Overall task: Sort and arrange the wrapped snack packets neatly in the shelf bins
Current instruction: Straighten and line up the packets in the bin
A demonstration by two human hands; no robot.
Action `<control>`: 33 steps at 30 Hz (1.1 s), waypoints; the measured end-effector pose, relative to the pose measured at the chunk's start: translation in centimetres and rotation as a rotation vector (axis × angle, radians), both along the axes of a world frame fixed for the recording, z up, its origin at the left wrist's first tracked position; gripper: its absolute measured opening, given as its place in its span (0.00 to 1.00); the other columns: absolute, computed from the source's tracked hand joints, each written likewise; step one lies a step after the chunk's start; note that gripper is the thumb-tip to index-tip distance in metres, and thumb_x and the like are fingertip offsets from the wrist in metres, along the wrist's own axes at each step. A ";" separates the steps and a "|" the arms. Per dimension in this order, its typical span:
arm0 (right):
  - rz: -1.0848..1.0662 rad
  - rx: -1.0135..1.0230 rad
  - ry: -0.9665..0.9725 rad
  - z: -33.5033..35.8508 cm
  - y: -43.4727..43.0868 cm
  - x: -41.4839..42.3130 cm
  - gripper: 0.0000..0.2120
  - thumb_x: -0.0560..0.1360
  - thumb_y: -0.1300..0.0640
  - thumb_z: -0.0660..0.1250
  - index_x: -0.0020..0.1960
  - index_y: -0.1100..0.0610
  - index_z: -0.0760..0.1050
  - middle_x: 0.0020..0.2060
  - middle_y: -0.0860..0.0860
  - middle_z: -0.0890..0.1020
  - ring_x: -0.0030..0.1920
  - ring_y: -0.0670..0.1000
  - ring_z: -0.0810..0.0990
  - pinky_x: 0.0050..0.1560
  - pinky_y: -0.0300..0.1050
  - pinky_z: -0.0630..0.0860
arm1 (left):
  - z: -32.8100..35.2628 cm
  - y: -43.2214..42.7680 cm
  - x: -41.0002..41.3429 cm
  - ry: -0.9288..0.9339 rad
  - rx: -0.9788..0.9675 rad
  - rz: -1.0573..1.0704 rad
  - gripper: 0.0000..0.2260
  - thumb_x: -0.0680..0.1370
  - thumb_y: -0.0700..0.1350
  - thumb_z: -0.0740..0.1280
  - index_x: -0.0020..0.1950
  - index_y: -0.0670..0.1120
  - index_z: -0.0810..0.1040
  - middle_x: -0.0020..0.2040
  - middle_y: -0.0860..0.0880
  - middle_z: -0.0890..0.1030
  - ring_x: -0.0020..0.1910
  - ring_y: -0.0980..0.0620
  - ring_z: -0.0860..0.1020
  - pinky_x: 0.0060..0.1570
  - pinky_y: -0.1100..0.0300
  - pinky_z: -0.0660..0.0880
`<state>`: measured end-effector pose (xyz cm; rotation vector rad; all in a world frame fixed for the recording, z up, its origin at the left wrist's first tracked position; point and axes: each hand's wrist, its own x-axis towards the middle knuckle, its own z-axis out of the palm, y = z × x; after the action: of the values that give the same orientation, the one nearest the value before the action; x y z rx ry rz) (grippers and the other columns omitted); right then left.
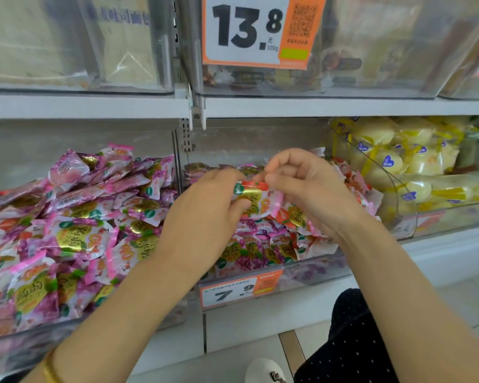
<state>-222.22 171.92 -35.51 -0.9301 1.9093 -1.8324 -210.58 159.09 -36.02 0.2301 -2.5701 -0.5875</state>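
In front of you, the lower shelf [454, 241] carries three clear bins side by side. The left bin [39, 341] is heaped with pink packets [75, 236] rising above its front wall. The middle bin [315, 269], with a 7.9 price tag [241, 291] on its front, holds more packets of the same kind. The right bin [440, 217] holds yellow packets [385, 158]. Above, the upper shelf [80, 106] carries more clear bins, one bearing a 13.8 price tag [255, 31].

Open room lies between the packets [249, 250] of the middle bin [315, 270] and the upper shelf [315, 107]. The metal upright [185, 136] and the high heap in the left bin [14, 351] block the left side.
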 end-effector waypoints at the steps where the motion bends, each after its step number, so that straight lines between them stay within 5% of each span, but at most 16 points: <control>1: -0.121 0.114 0.124 -0.2 0.1 -0.4 0.03 0.74 0.66 0.67 0.45 0.59 0.75 0.38 0.54 0.83 0.35 0.54 0.80 0.39 0.48 0.78 | 0.0 -0.2 0.0 0.023 0.011 0.021 0.14 0.78 0.49 0.64 0.63 0.49 0.72 0.51 0.52 0.74 0.43 0.57 0.68 0.41 0.65 0.61; 3: -0.320 0.590 0.563 -0.9 0.6 -1.4 0.07 0.72 0.55 0.71 0.47 0.57 0.77 0.43 0.51 0.81 0.45 0.52 0.79 0.48 0.49 0.77 | 0.3 -0.4 0.1 0.064 0.062 0.074 0.09 0.78 0.47 0.64 0.57 0.47 0.73 0.48 0.52 0.73 0.42 0.55 0.69 0.38 0.65 0.59; 5: -0.304 1.098 0.810 -2.0 0.6 -1.4 0.23 0.67 0.43 0.72 0.56 0.54 0.74 0.55 0.53 0.75 0.58 0.55 0.73 0.57 0.50 0.72 | 0.5 -0.6 0.1 0.077 0.117 0.113 0.08 0.78 0.47 0.64 0.55 0.47 0.72 0.46 0.52 0.73 0.40 0.55 0.70 0.34 0.60 0.61; 8: -0.326 1.330 0.903 -3.3 -0.2 -1.1 0.34 0.66 0.39 0.72 0.64 0.55 0.66 0.63 0.54 0.69 0.65 0.58 0.67 0.62 0.54 0.67 | 0.6 -0.7 0.2 0.070 0.167 0.124 0.07 0.78 0.47 0.64 0.54 0.47 0.70 0.42 0.52 0.73 0.37 0.57 0.72 0.32 0.68 0.66; 12: -0.445 1.186 0.994 -3.9 -0.1 -1.4 0.21 0.71 0.49 0.68 0.61 0.54 0.72 0.59 0.53 0.72 0.61 0.57 0.70 0.54 0.51 0.72 | 0.7 -0.7 0.2 0.056 0.185 0.106 0.08 0.78 0.47 0.63 0.56 0.48 0.69 0.40 0.55 0.71 0.34 0.57 0.73 0.29 0.66 0.65; 19: -0.518 0.694 0.754 -3.3 1.2 -3.2 0.08 0.72 0.54 0.69 0.44 0.58 0.80 0.42 0.54 0.75 0.48 0.54 0.72 0.41 0.44 0.71 | 0.7 -0.9 0.2 0.072 0.222 0.086 0.06 0.78 0.47 0.63 0.52 0.49 0.67 0.40 0.53 0.73 0.34 0.54 0.74 0.29 0.62 0.69; 22: -0.498 0.486 0.545 -2.1 2.1 -3.8 0.11 0.72 0.59 0.70 0.37 0.67 0.76 0.31 0.59 0.72 0.38 0.50 0.68 0.35 0.43 0.64 | 0.8 -1.0 0.2 0.076 0.255 0.087 0.07 0.78 0.47 0.63 0.52 0.51 0.66 0.37 0.52 0.74 0.30 0.53 0.74 0.26 0.63 0.68; 24: -0.471 0.263 0.312 -1.3 2.8 -3.8 0.14 0.73 0.61 0.70 0.37 0.71 0.72 0.28 0.61 0.69 0.31 0.48 0.67 0.34 0.43 0.68 | 0.8 -1.0 0.2 0.085 0.302 0.080 0.07 0.78 0.47 0.63 0.52 0.51 0.66 0.35 0.52 0.75 0.28 0.53 0.74 0.26 0.63 0.69; 28: -0.538 -0.006 0.063 -0.2 3.2 -4.0 0.17 0.74 0.63 0.68 0.29 0.60 0.66 0.27 0.41 0.73 0.31 0.41 0.72 0.42 0.38 0.70 | 1.1 -1.1 0.4 0.142 0.442 0.068 0.05 0.78 0.46 0.65 0.46 0.52 0.68 0.36 0.52 0.77 0.34 0.50 0.76 0.33 0.62 0.71; 33: -0.419 -0.397 -0.308 0.4 2.1 -3.2 0.10 0.76 0.64 0.64 0.37 0.56 0.72 0.25 0.42 0.77 0.29 0.40 0.77 0.36 0.37 0.77 | 1.5 -1.7 1.1 0.195 0.741 0.062 0.05 0.77 0.45 0.67 0.46 0.50 0.71 0.38 0.51 0.82 0.35 0.56 0.81 0.36 0.61 0.77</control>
<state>-225.40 174.04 -35.07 -0.3221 1.6666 -2.4909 -209.48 157.38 -34.50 0.4653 -2.0493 -1.4402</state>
